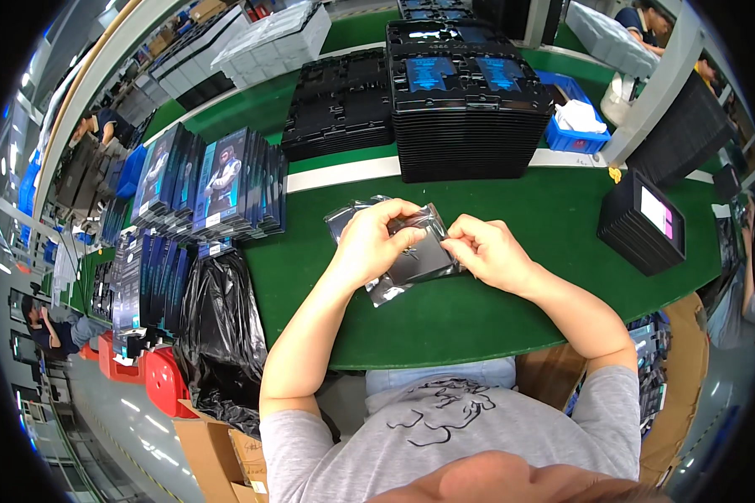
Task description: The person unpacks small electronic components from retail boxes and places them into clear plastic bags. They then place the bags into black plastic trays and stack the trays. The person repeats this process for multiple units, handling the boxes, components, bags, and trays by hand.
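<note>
A flat dark-grey rectangular piece (421, 264) lies in front of me on the green tabletop, partly inside a shiny, see-through silvery bag (386, 291). My left hand (367, 241) lies over its left side, thumb and fingers closed on the bag's crumpled upper edge. From the right, my right hand (488, 251) pinches the same bag at its upper right corner, the fingertips close to those of the left hand. My fingers hide part of the piece and of the bag's opening.
Stacked black trays (470, 134) stand at the back, lower trays (335, 105) beside them. Printed boxes (226, 180) crowd the left, above a black plastic bag (222, 323). A dark box stack (642, 222) stands right; a blue bin (579, 126) holds white material.
</note>
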{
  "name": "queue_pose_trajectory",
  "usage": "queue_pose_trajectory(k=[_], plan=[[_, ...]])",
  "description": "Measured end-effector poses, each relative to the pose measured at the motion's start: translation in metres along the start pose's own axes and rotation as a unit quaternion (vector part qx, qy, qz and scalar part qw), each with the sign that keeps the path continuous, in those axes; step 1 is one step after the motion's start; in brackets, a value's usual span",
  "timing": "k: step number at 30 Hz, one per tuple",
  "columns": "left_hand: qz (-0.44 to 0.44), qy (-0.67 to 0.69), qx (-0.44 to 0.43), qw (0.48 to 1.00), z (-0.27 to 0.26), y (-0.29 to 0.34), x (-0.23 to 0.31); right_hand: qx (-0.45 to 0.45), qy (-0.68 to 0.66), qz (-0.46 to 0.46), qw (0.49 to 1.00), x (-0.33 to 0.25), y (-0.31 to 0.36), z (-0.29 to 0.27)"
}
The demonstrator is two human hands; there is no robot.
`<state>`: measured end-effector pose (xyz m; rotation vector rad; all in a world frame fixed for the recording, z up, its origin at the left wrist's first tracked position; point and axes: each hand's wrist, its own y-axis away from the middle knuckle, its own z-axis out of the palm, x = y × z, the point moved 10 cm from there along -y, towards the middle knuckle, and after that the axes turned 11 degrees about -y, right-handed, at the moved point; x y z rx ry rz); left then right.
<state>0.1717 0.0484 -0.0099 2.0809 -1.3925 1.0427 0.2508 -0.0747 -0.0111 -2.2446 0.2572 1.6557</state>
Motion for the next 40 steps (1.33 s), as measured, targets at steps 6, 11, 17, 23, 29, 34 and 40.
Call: queue_pose_trajectory(k=[6, 11, 17, 23, 29, 34, 40], plan=[[0.021, -0.068, -0.008, 0.997, 0.013, 0.004, 0.009, -0.069, -0.029, -0.006, 0.997, 0.012, -0.005, 0.003], [0.095, -0.145, -0.058, 0.983, 0.023, 0.011, 0.031, -0.113, 0.129, -0.027, 0.985, 0.0, -0.001, 0.013], [0.066, -0.111, -0.077, 0.989, 0.021, 0.013, 0.031, -0.101, 0.176, -0.095, 0.975, -0.021, 0.0, 0.011], [0.086, -0.014, -0.087, 0.992, 0.023, 0.014, 0.032, -0.049, 0.186, -0.225, 0.955, -0.042, 0.007, 0.012], [0.07, 0.07, -0.102, 0.99, 0.026, 0.017, 0.031, -0.021, 0.265, -0.349, 0.898, -0.07, 0.018, 0.018], [0.03, 0.159, -0.126, 0.979, 0.034, 0.016, 0.022, -0.006, 0.32, -0.415, 0.852, -0.081, 0.028, 0.023], [0.017, 0.199, -0.14, 0.97, 0.042, 0.011, 0.006, -0.055, 0.228, -0.298, 0.925, -0.061, 0.008, 0.016]])
